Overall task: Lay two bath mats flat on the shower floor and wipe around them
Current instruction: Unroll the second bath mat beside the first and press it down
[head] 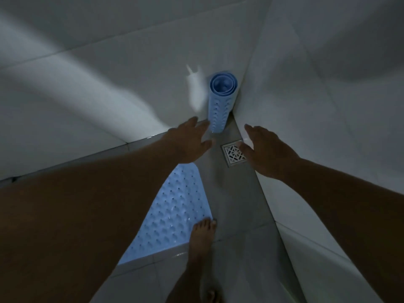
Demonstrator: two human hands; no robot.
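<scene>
Reaching for the second mat, first one already down.

I am stretching both hands, fingers spread and holding nothing, toward the rolled mat (219, 101) standing upright in the far corner of the shower floor (236, 193); my left hand (188, 142) is nearly touching it, my right hand (265, 149) is hovering over the drain (233, 154). The flat mat (172, 211) is lying by the left wall (under my foot (202, 239)). Next I am judging: grip the roll and unroll it.

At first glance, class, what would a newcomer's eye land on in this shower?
A rolled blue mat stands upright in the corner where the walls meet. Both open hands reach toward it: left hand, right hand, above a square drain. A second blue mat lies flat on the floor, a bare foot beside it.
</scene>
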